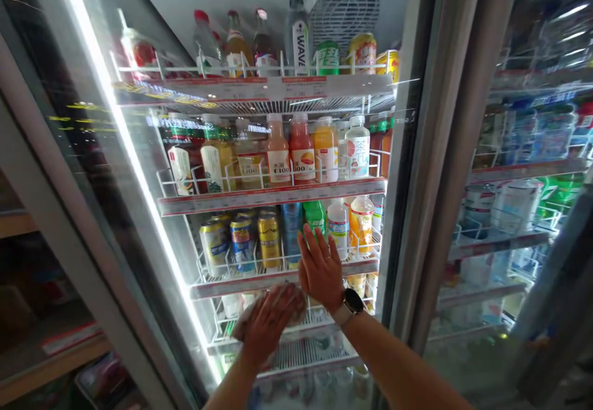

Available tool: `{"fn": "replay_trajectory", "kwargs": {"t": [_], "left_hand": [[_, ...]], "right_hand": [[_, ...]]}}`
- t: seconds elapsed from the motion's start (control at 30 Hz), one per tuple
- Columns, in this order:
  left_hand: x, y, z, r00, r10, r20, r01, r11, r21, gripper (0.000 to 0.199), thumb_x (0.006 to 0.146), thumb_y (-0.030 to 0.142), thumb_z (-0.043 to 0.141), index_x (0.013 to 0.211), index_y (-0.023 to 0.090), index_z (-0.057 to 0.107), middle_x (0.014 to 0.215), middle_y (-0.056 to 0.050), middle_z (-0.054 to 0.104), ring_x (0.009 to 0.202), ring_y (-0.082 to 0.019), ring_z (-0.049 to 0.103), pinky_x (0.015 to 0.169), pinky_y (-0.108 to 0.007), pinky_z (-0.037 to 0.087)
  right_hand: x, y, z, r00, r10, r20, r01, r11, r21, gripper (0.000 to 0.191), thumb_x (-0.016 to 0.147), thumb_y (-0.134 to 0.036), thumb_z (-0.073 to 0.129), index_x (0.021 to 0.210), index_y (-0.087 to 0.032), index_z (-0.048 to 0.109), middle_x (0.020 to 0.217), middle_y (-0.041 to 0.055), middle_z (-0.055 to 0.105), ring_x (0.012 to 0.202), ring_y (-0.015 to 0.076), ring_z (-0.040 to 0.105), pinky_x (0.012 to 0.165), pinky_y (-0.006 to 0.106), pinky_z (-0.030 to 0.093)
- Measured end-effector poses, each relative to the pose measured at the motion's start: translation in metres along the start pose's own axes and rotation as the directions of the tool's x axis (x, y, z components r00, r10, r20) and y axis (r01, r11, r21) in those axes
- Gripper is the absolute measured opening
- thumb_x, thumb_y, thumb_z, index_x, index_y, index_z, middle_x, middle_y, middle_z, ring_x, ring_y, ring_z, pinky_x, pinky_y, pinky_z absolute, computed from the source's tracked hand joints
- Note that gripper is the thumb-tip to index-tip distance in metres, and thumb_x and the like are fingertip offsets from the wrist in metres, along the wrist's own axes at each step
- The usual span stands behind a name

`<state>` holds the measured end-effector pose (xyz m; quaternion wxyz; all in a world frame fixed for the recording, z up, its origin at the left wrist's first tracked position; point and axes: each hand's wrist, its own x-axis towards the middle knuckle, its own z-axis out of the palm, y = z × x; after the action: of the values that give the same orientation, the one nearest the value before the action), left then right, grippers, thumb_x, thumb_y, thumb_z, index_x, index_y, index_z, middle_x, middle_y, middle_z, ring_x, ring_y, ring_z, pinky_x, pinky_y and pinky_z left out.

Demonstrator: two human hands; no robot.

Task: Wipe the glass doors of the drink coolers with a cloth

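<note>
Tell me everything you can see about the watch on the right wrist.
It is a smartwatch with a round, dark face inside a thin, metallic-looking rim; nothing on the screen can be read. A pale strap wraps snugly around the wrist of the right hand, which is raised with its fingers spread. The face tilts toward the camera.

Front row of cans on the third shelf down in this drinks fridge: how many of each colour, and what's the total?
Silver-and-gold can: 1
Blue can: 1
Gold can: 1
Total: 3 (more can tops show behind them, too hidden to count)
</note>
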<state>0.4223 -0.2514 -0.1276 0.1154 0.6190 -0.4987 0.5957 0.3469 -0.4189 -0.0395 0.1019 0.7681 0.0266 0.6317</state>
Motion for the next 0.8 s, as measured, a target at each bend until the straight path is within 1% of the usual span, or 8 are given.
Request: {"fn": "replay_trajectory", "kwargs": {"t": [0.07, 0.17, 0.23, 0.33, 0.43, 0.57, 0.7, 0.8], "left_hand": [[0.001, -0.01, -0.007, 0.996, 0.08, 0.045, -0.079, 0.996, -0.037, 0.05, 0.091, 0.009, 0.044, 0.135, 0.03, 0.055, 0.147, 0.007, 0.047, 0.146, -0.017, 0.026, 0.124, -0.033, 0.02], [0.04, -0.043, -0.023, 0.994, 0.093, 0.051, -0.092, 0.995, -0.025, 0.058, 0.091, 0.008, 0.044, 0.143, 0.032, 0.045, 0.146, 0.006, 0.048, 0.146, -0.016, 0.025, 0.122, -0.031, 0.025], [0.078, -0.066, -0.032, 0.999, -0.037, -0.033, 0.037, 0.999, 0.004, 0.065, 0.091, 0.006, 0.041, 0.149, 0.033, 0.033, 0.153, 0.004, 0.039, 0.147, -0.019, 0.021, 0.121, -0.035, 0.028], [0.126, -0.084, -0.036, 0.967, -0.193, -0.163, 0.196, 0.981, 0.0, 0.066, 0.091, 0.008, 0.04, 0.152, 0.031, 0.027, 0.159, 0.002, 0.027, 0.149, -0.024, 0.018, 0.121, -0.043, 0.028], [0.142, -0.08, -0.033, 0.958, -0.207, -0.2, 0.216, 0.976, 0.021, 0.062, 0.09, 0.026, 0.052, 0.15, 0.029, 0.034, 0.16, 0.0, 0.025, 0.149, -0.03, 0.019, 0.121, -0.049, 0.026], [0.118, -0.062, -0.023, 0.975, -0.134, -0.18, 0.145, 0.988, 0.051, 0.063, 0.089, 0.042, 0.059, 0.147, 0.029, 0.04, 0.16, -0.002, 0.027, 0.148, -0.032, 0.021, 0.12, -0.048, 0.027], [0.057, -0.032, -0.007, 0.986, -0.116, -0.117, 0.124, 0.99, 0.066, 0.06, 0.09, 0.027, 0.058, 0.147, 0.031, 0.039, 0.158, -0.001, 0.031, 0.147, -0.03, 0.024, 0.119, -0.046, 0.03], [0.007, -0.009, 0.003, 0.997, -0.059, -0.052, 0.064, 0.993, 0.096, 0.056, 0.089, 0.019, 0.056, 0.142, 0.034, 0.047, 0.15, 0.002, 0.044, 0.145, -0.026, 0.029, 0.12, -0.044, 0.031]], "right_hand": [[-0.001, 0.0, 0.0, 1.0, -0.001, 0.0, 0.001, 1.0, -0.002, 0.062, 0.094, -0.02, 0.04, 0.154, -0.011, 0.027, 0.151, 0.0107, 0.045, 0.148, 0.0217, 0.026, 0.123, 0.043, 0.018], [-0.001, 0.001, 0.0, 1.0, -0.004, 0.007, 0.004, 1.0, 0.006, 0.063, 0.094, -0.02, 0.04, 0.154, -0.012, 0.025, 0.152, 0.01, 0.044, 0.148, 0.0218, 0.026, 0.123, 0.043, 0.018], [-0.001, 0.001, -0.001, 1.0, -0.001, 0.012, 0.001, 1.0, 0.016, 0.064, 0.093, -0.02, 0.04, 0.155, -0.013, 0.023, 0.152, 0.0099, 0.043, 0.148, 0.0218, 0.026, 0.123, 0.044, 0.019], [-0.001, 0.0, -0.001, 1.0, 0.012, 0.013, -0.013, 1.0, 0.025, 0.067, 0.092, -0.02, 0.04, 0.156, -0.014, 0.02, 0.152, 0.0092, 0.043, 0.148, 0.0219, 0.027, 0.122, 0.045, 0.022], [-0.002, 0.0, 0.001, 1.0, 0.02, 0.017, -0.02, 1.0, 0.018, 0.067, 0.092, -0.021, 0.041, 0.155, -0.014, 0.021, 0.152, 0.0094, 0.044, 0.147, 0.0226, 0.029, 0.121, 0.045, 0.024], [-0.001, 0.0, 0.002, 0.999, 0.011, 0.03, -0.01, 1.0, -0.011, 0.066, 0.092, -0.023, 0.041, 0.155, -0.014, 0.024, 0.151, 0.0092, 0.045, 0.147, 0.0227, 0.03, 0.121, 0.044, 0.024], [-0.001, 0.0, 0.001, 0.999, 0.02, 0.031, -0.02, 1.0, -0.023, 0.066, 0.093, -0.022, 0.039, 0.155, -0.013, 0.022, 0.152, 0.0087, 0.043, 0.147, 0.022, 0.029, 0.122, 0.043, 0.021], [-0.001, 0.0, 0.001, 0.999, 0.023, 0.025, -0.022, 0.999, -0.026, 0.066, 0.093, -0.023, 0.038, 0.156, -0.014, 0.02, 0.153, 0.0091, 0.042, 0.147, 0.0227, 0.03, 0.121, 0.044, 0.022]]}}
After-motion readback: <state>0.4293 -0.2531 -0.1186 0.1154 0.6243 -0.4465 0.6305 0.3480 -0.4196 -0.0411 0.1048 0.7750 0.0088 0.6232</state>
